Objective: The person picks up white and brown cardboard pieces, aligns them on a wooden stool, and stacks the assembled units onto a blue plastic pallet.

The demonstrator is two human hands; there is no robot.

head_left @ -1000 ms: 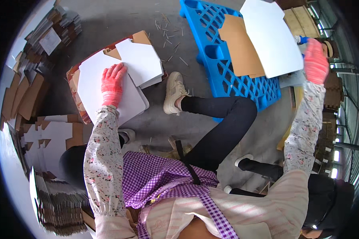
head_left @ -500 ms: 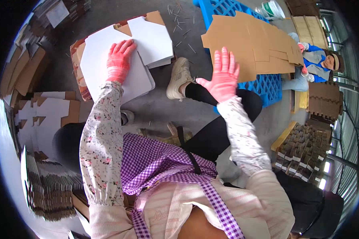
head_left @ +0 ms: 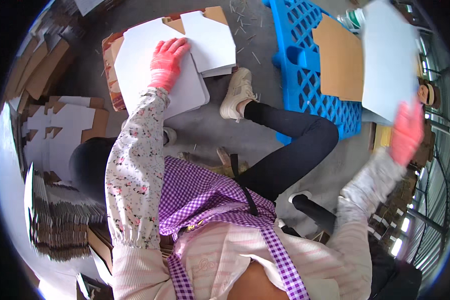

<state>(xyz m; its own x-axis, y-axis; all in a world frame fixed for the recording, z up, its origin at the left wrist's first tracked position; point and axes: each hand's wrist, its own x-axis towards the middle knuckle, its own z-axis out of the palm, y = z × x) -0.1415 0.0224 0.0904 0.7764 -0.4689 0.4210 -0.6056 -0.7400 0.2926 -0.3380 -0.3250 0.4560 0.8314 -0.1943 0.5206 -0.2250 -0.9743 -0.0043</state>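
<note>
A grey concrete floor (head_left: 210, 125) spreads below me, stacks of flat brown cartons at its edges. My left grip (head_left: 167, 62), pink-gloved, lies open and flat on a white die-cut cardboard sheet (head_left: 135, 65) atop a pile. My right grip (head_left: 406, 131) is blurred, closed on a white cardboard sheet (head_left: 387, 60) raised over the blue plastic pallet (head_left: 305, 60).

Even, bright daylight, soft with weak shadows; strongest light at far right rim, where gaps glare white; lower left rim also blown out pale; heavy fisheye bending, black vignette at corners; right hand (head_left: 406, 131) and the white sheet (head_left: 389, 60) it holds motion-blurred; left hand (head_left: 167, 61) and blue pallet (head_left: 305, 45) sharp.
</note>
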